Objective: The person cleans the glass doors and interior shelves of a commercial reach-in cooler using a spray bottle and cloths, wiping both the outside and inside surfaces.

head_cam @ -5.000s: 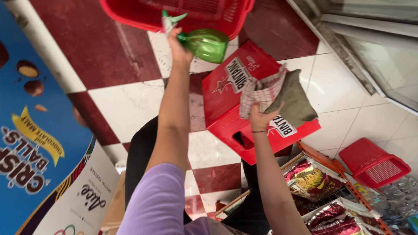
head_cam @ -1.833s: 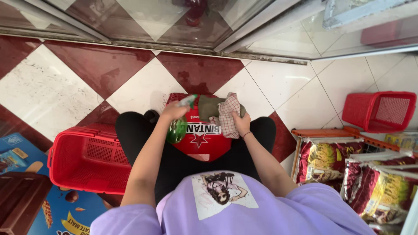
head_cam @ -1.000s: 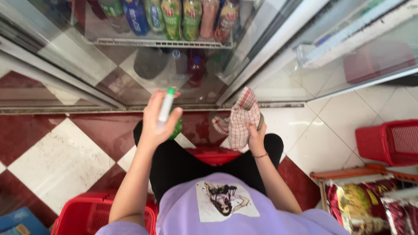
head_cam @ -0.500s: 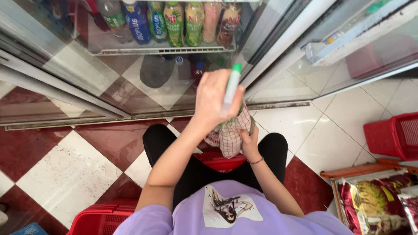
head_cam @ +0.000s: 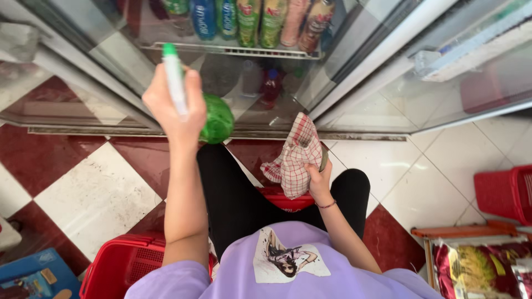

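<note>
Lilac printed tee, blk trousers, wrist bracelet point(head_cam: 328, 205)

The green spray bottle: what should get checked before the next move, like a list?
1. Left hand gripping the green spray bottle: ok.
2. Nozzle aimed at the fridge glass door: cannot tell.
3. Right hand holding the checked cloth: ok.
4. Cloth touching the glass: not ok, it hangs apart.
5. Liquid left in the bottle: cannot tell.
</note>
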